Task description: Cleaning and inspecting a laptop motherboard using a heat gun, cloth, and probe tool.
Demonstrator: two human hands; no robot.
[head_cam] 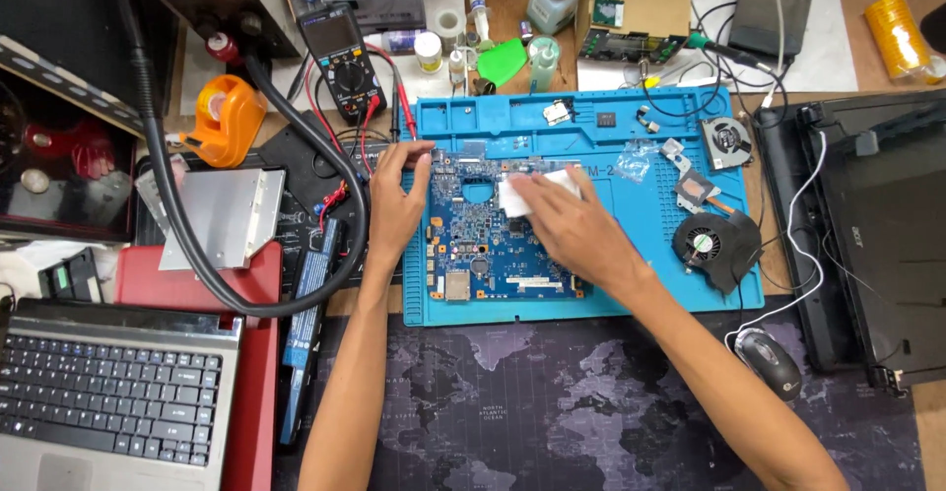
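A blue laptop circuit board (pixel 473 245) lies on a blue silicone work mat (pixel 631 284). My left hand (pixel 394 205) rests on the board's left edge, fingers spread and pressing it down. My right hand (pixel 572 225) lies over the board's upper right part and presses a folded white tissue (pixel 527 191) onto it with the fingertips. The tissue sits partly under my fingers.
On the mat's right lie a black cooling fan (pixel 711 245), a copper heatsink (pixel 696 192) and a small fan (pixel 726 140). A black laptop base (pixel 877 235) and mouse (pixel 769 363) are right; a multimeter (pixel 340 63), orange tape dispenser (pixel 229 117), black hose (pixel 168 196) and silver laptop (pixel 108 392) left.
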